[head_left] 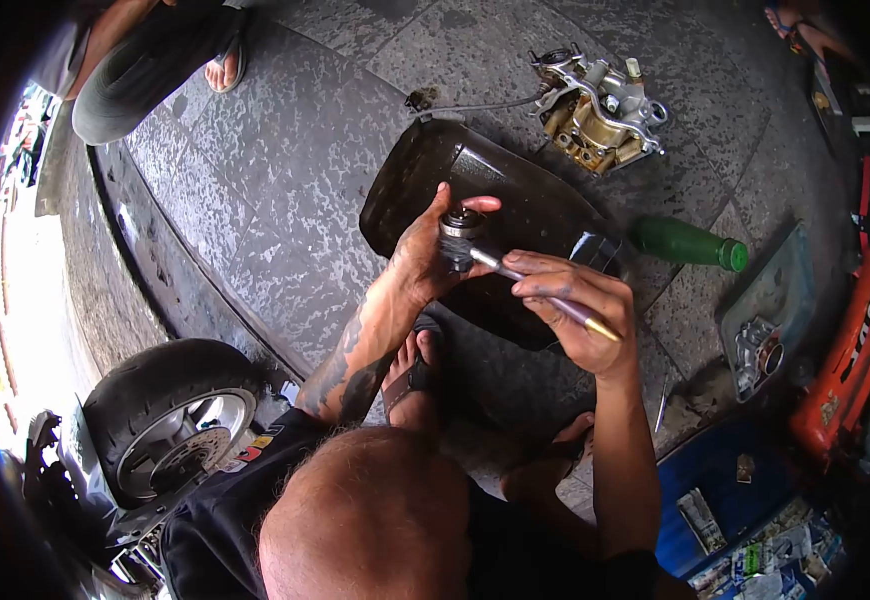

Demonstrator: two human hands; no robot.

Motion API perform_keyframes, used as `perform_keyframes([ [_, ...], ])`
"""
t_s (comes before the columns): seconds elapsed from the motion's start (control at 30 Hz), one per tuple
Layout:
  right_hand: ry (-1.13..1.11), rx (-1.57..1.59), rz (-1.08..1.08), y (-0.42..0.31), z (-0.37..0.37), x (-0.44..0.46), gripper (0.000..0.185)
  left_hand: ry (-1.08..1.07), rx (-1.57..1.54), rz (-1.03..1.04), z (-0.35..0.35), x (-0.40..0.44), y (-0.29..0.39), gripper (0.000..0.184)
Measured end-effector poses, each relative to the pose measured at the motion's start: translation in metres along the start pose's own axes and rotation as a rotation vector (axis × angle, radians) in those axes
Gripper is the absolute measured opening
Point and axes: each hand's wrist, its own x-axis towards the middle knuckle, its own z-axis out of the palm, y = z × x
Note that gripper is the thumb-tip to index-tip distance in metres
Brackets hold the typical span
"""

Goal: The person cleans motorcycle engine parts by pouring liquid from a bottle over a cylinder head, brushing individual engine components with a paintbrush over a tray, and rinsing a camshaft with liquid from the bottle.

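Closed round a small cylindrical metal part (463, 222), my left hand (423, 248) is above a dark, oily pan (515, 180). My right hand (580, 305) grips a slim brush-like tool (550, 297) with a purple handle and gold end; its tip touches the lower side of the part. The pan lies on the tiled floor under both hands. Beyond it sits a metal engine part (600, 110), with a hose running left from it. A green bottle (690, 243) lies on its side to the right of the pan.
At the right are a tray (800, 260) with a metal casing (758, 350), a red tool or jack (840, 370) and a blue surface (725, 480). A wheel (170, 420) stands at the lower left. Another person's leg (145, 85) is at the upper left.
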Motion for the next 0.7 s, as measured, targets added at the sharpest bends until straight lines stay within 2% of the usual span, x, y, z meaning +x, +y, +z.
perform_keyframes([
  [0.03, 0.022, 0.000, 0.038, 0.004, -0.002, -0.004, 0.015, 0.109, 0.014, 0.053, 0.000, -0.001, 0.000, 0.068],
  [0.07, 0.017, 0.000, 0.036, 0.005, -0.002, -0.004, 0.015, 0.110, 0.011, 0.057, 0.000, -0.001, 0.000, 0.068],
  [0.13, 0.017, -0.063, -0.046, -0.002, -0.001, -0.004, 0.017, 0.236, 0.125, 0.067, 0.008, -0.006, -0.002, 0.068],
  [0.17, -0.020, -0.061, -0.104, -0.008, 0.001, 0.000, 0.016, 0.119, -0.007, 0.036, -0.001, -0.003, -0.003, 0.067],
  [0.2, -0.036, -0.066, -0.114, -0.010, 0.005, 0.002, 0.015, 0.111, -0.006, 0.035, 0.003, -0.003, -0.002, 0.067],
  [0.33, 0.052, -0.018, 0.064, 0.006, -0.005, -0.006, 0.014, 0.208, 0.155, 0.024, 0.015, -0.009, 0.003, 0.066],
  [0.4, 0.064, -0.071, 0.061, 0.005, -0.008, -0.007, 0.015, 0.146, 0.128, -0.010, 0.012, -0.008, 0.003, 0.066],
  [0.47, 0.004, -0.082, -0.099, -0.010, -0.006, -0.001, 0.016, 0.193, 0.106, 0.031, 0.016, -0.011, 0.001, 0.064],
  [0.53, -0.033, -0.092, -0.112, -0.013, -0.004, 0.002, 0.017, 0.178, 0.085, 0.087, 0.001, -0.005, -0.001, 0.063],
  [0.57, -0.014, -0.083, -0.041, -0.008, -0.005, -0.001, 0.017, 0.174, 0.087, 0.092, -0.008, -0.003, 0.001, 0.063],
  [0.63, 0.027, -0.071, 0.078, 0.004, -0.009, -0.007, 0.017, -0.057, -0.034, 0.017, -0.012, -0.005, 0.007, 0.064],
  [0.67, 0.026, -0.071, 0.077, 0.007, -0.010, -0.011, 0.017, -0.057, -0.035, 0.019, -0.014, -0.004, 0.007, 0.064],
  [0.7, 0.029, -0.050, 0.017, 0.002, -0.009, -0.008, 0.017, 0.062, -0.004, 0.030, 0.006, -0.012, 0.010, 0.064],
])
